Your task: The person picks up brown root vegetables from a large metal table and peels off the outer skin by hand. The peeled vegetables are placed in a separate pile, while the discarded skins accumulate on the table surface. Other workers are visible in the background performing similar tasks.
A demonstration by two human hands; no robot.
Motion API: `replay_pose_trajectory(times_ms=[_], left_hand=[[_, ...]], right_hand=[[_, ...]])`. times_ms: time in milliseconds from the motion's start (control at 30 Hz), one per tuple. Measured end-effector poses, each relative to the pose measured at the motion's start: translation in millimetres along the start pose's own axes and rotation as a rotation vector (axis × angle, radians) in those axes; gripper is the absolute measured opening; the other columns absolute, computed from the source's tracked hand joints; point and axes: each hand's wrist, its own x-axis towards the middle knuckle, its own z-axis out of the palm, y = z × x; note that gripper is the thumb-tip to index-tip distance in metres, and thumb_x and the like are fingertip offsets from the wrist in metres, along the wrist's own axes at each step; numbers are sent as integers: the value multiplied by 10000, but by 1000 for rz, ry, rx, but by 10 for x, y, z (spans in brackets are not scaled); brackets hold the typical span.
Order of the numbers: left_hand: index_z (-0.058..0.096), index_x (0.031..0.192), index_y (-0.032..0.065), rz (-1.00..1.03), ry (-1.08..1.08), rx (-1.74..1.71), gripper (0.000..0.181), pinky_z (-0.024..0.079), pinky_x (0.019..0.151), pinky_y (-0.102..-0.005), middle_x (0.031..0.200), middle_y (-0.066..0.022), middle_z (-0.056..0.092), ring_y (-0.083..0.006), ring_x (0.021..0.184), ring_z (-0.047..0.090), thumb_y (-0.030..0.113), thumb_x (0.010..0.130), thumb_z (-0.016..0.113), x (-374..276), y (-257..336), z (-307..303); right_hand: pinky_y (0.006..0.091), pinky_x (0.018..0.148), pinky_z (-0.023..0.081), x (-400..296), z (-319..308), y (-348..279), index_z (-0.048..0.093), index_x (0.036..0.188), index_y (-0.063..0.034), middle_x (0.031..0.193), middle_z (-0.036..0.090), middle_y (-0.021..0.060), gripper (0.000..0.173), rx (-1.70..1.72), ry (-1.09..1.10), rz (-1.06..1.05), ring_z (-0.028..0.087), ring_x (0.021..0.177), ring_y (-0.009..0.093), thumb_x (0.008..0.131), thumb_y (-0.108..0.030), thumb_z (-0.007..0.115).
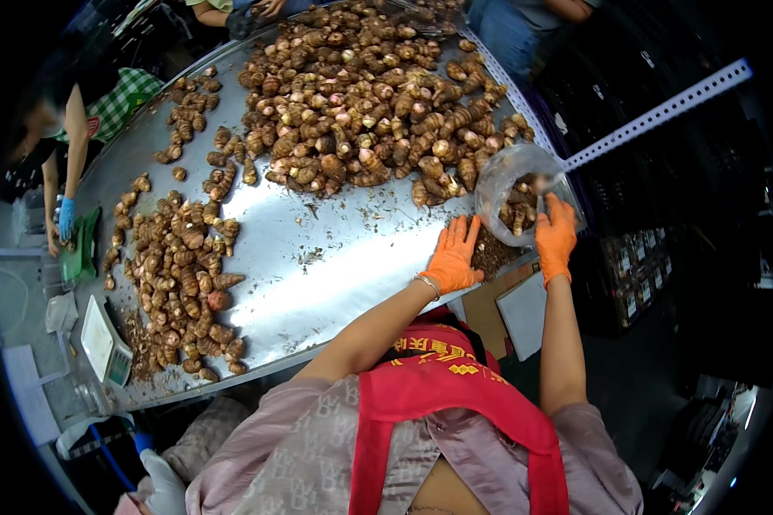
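Observation:
My left hand (454,259), in an orange glove, lies palm down near the front edge of the metal table (335,257), fingers a little apart and nothing in it. Just right of it, a clear plastic container (495,193) leans at the table corner with several brown taro corms (519,209) inside. At its near right rim my right hand (556,237), also gloved in orange, has its fingers curled and gripping. A blurred object at the fingertips is too unclear to name. Dark soil crumbs (489,257) lie between my left hand and the container.
A large heap of taro corms (361,116) covers the back of the table; a smaller pile (180,277) lies left. A scale (106,341) stands at the left end. A perforated metal bar (657,114) juts out right. Co-workers' hands (66,219) are by a green bag (82,248).

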Motion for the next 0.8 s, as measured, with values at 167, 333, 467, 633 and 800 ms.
replay_pose_trajectory(times_ms=[167, 333, 467, 633, 800], left_hand=[[234, 1672, 130, 6, 56, -74, 1061, 227, 1279, -501, 1680, -261, 268, -440, 1576, 215, 334, 819, 831, -205, -119, -730], [657, 1368, 97, 37, 737, -31, 506, 478, 1081, -418, 1361, -148, 641, -354, 1292, 566, 163, 879, 769, -99, -689, -1764], [714, 1273, 77, -174, 976, 129, 390, 483, 981, -508, 1250, -196, 672, -400, 1138, 605, 285, 944, 704, 43, -1355, -2596], [562, 1495, 335, -409, 629, 305, 632, 229, 1152, -755, 1528, -108, 551, -395, 1388, 512, 578, 920, 661, 180, -1633, -2953], [532, 1524, 374, -397, 515, 387, 699, 223, 1162, -735, 1520, -123, 557, -390, 1352, 548, 692, 907, 618, 125, -1673, -3024]], right_hand=[[431, 1022, 499, 11, -201, -1027, 724, 1257, -70, 1270, 670, 129, 359, 197, 255, -89, 612, 1184, 330, 926, -1, 603], [414, 1026, 518, -92, 291, -2073, 704, 1297, -68, 1320, 684, 130, 402, 672, -152, -324, 647, 1195, 335, 907, 23, 663], [496, 1130, 441, 144, 1075, -2594, 438, 1593, -170, 1566, 509, 133, 781, 448, -556, -231, 451, 1447, 370, 892, -195, 782], [560, 1076, 449, 512, 1800, -3139, 299, 1670, -270, 1534, 468, 282, 1170, 127, -760, -228, 423, 1429, 428, 692, -461, 913], [565, 1010, 461, 431, 1844, -3191, 444, 1582, -299, 1427, 519, 137, 1053, 54, -730, -317, 435, 1360, 389, 663, -466, 931]])
